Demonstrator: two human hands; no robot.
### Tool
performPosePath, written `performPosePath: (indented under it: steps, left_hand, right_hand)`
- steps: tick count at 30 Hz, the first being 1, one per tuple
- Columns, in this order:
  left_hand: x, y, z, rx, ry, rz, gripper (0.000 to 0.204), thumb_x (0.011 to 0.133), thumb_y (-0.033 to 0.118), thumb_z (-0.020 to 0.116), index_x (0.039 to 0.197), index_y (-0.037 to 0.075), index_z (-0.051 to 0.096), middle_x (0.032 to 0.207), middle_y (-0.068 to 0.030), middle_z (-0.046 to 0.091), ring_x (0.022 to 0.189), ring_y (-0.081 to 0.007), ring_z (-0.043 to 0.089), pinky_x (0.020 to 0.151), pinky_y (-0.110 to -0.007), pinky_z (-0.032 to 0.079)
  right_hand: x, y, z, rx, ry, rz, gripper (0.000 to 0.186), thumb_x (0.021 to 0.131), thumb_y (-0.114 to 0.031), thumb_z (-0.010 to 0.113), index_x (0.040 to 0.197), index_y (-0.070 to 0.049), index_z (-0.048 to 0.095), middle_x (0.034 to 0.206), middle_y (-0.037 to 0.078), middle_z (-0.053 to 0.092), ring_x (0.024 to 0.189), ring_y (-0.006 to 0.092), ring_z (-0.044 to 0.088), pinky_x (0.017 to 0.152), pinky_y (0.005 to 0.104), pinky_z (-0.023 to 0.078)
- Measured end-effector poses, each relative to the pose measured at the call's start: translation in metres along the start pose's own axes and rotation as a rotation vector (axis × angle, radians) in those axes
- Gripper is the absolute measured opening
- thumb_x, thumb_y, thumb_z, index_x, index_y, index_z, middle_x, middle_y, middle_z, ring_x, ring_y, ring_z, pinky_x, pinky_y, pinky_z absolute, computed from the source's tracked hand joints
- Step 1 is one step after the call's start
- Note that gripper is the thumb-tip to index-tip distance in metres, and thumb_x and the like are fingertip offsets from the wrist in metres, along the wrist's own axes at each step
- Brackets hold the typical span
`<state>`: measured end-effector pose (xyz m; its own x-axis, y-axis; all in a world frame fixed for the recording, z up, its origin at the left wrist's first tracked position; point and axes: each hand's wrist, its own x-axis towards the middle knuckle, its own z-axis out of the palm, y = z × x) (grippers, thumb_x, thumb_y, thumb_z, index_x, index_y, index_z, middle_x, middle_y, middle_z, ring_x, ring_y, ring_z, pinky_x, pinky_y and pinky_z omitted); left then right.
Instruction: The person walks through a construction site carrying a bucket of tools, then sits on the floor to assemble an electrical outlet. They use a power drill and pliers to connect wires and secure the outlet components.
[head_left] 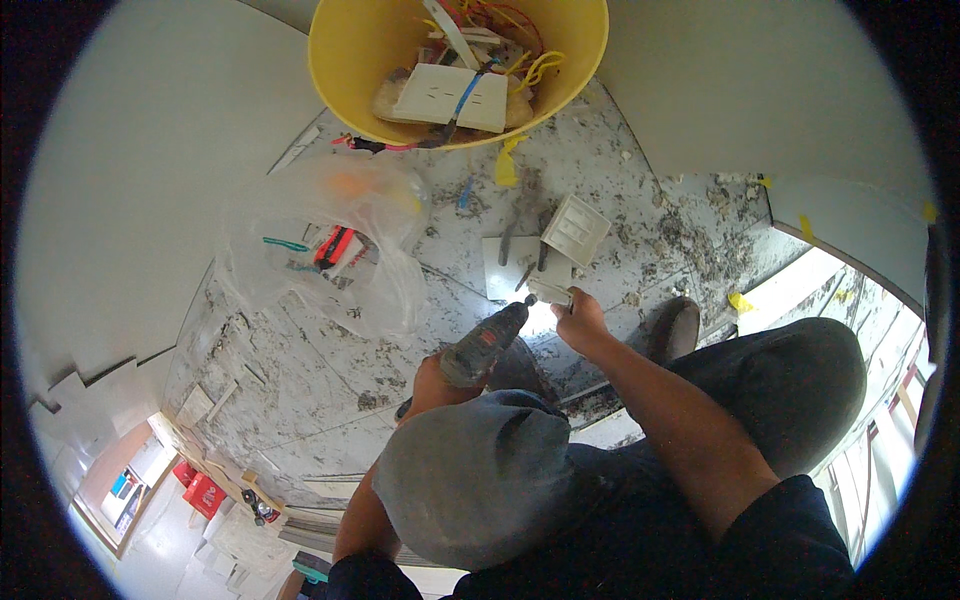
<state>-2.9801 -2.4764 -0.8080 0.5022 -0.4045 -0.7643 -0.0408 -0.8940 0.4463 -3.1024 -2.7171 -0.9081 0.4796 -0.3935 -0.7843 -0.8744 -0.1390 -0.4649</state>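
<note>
My left hand [436, 376] is closed round a grey-and-black power drill [480, 348], whose tip touches or nearly touches a small white plastic piece [549, 292] pinched in my right hand [581, 319]. Beyond them a white square plastic box [574, 229] stands on a pale flat plate [503, 262] among dark hand tools [509, 230]. To the left lies a clear plastic bag [384, 294] with red-and-black and green-handled items. A knee in grey cloth is below my hands.
A yellow bucket [335, 70] of wires and white plates stands at the top. Pale panels [130, 200] rise on both sides. The dusty floor [600, 280] bears scraps and debris. Red boxes [203, 495] and boards lie at lower left.
</note>
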Motion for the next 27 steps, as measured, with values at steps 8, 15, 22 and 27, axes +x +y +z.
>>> performPosePath:
  steps: [8, 15, 22, 27]
  left_hand:
    - [0.001, -0.009, 0.004, -0.08, 0.018, 0.017, 0.035, 0.083, 0.034, 0.08, 0.104, 0.007, 0.075, 0.092, -0.0182, 0.076, 0.092, -0.0388, 0.075, 0.078, -0.046, 0.059]
    - [-0.001, -0.002, -0.001, 0.002, -0.011, -0.039, 0.035, 0.081, 0.033, 0.081, 0.106, 0.009, 0.075, 0.094, -0.0172, 0.077, 0.094, -0.0389, 0.075, 0.079, -0.045, 0.059]
    - [-0.002, 0.0, -0.001, -0.029, 0.032, 0.037, 0.035, 0.083, 0.037, 0.083, 0.104, 0.01, 0.075, 0.094, -0.0137, 0.078, 0.087, -0.0308, 0.077, 0.075, -0.042, 0.062]
    - [0.001, -0.015, 0.01, 0.022, -0.002, -0.035, 0.039, 0.082, 0.038, 0.084, 0.104, 0.008, 0.075, 0.096, -0.0135, 0.079, 0.089, -0.0312, 0.077, 0.077, -0.042, 0.061]
  right_hand:
    - [0.002, 0.0, -0.003, -0.018, -0.051, -0.004, 0.046, 0.091, -0.021, 0.068, 0.13, 0.003, 0.061, 0.112, 0.029, 0.072, 0.108, 0.0478, 0.068, 0.093, 0.0517, 0.055]
    - [0.0, -0.002, -0.004, 0.024, -0.035, -0.003, 0.038, 0.092, -0.019, 0.069, 0.123, 0.003, 0.064, 0.107, 0.029, 0.072, 0.104, 0.0477, 0.069, 0.09, 0.0524, 0.054]
    - [0.001, -0.001, -0.007, -0.005, -0.035, -0.007, 0.041, 0.089, -0.019, 0.067, 0.123, 0.003, 0.063, 0.104, 0.028, 0.073, 0.102, 0.0462, 0.07, 0.087, 0.0513, 0.056]
    - [-0.003, -0.008, -0.001, -0.016, -0.049, 0.001, 0.04, 0.09, -0.018, 0.066, 0.124, 0.004, 0.063, 0.105, 0.028, 0.073, 0.103, 0.0446, 0.071, 0.087, 0.0519, 0.056]
